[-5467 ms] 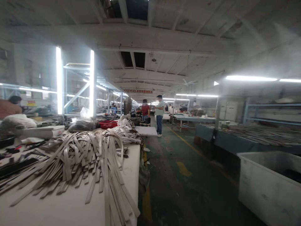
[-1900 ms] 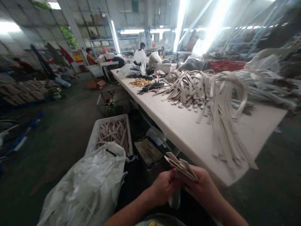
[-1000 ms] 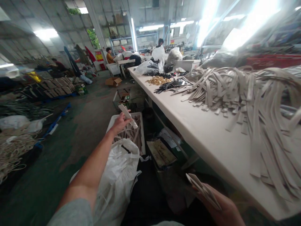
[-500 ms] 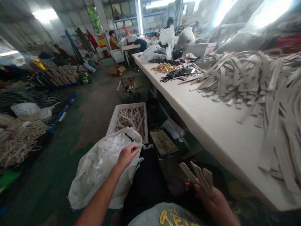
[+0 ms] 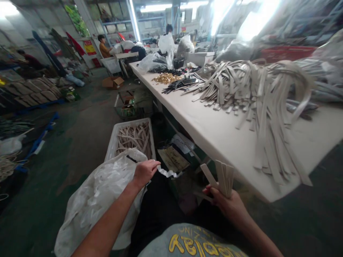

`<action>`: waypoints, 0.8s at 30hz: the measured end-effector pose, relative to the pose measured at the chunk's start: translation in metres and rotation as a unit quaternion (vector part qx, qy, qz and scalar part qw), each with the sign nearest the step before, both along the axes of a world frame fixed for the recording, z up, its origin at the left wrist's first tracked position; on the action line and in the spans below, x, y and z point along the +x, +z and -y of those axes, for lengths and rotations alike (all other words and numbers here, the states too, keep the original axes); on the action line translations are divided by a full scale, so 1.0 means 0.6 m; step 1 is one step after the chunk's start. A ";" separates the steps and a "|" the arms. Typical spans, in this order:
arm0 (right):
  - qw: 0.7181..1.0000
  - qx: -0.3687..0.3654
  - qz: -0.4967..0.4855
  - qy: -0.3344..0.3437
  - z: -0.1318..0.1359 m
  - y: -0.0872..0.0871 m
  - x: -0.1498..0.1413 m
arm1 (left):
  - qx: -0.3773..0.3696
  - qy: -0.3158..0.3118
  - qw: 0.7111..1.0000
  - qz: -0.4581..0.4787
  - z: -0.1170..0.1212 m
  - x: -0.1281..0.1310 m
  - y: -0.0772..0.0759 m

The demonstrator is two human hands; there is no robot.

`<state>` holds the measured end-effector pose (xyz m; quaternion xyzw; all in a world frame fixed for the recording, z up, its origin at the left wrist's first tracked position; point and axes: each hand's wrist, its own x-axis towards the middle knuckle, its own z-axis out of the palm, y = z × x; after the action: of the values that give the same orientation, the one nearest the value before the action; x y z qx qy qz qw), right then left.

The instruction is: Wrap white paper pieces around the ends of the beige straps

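My left hand is closed in a pinch over the white sack. A crinkled white strip trails rightward from its fingertips. Beneath that wrist, the large white sack holds loose, pale, crumpled strips. My right hand is closed round a bundle of flat beige straps, their ends fanned upward. One strap leans apart to the left of the others. The lower parts of the straps are hidden by the fingers and the dark area below.
A long pale table runs along my right, bearing a heap of beige straps and gold-coloured small pieces. A white crate of straps stands beyond the sack. A cardboard box lies farther off; another person sits in the background.
My view has swung right. The white strip now stretches out from my left fingertips, more of it showing. My right hand has lifted the bundle of straps a little.
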<state>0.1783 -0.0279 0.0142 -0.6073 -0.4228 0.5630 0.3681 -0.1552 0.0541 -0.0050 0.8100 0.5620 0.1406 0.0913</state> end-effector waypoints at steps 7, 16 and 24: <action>0.988 -0.015 -0.151 0.003 -0.067 0.057 -0.070 | 0.198 -0.133 0.963 0.122 0.036 0.080 0.070; 0.973 -0.048 -0.207 0.089 -0.046 0.039 -0.123 | 0.179 -0.112 0.958 0.192 0.020 0.120 0.057; 0.977 -0.030 -0.141 0.154 -0.024 0.054 -0.075 | 0.080 -0.049 0.946 0.311 0.005 0.115 0.030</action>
<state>0.1335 -0.0134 0.0464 -0.4598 -0.4382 0.7054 0.3147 -0.0865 0.0508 0.0133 0.7572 0.4523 0.4253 0.2027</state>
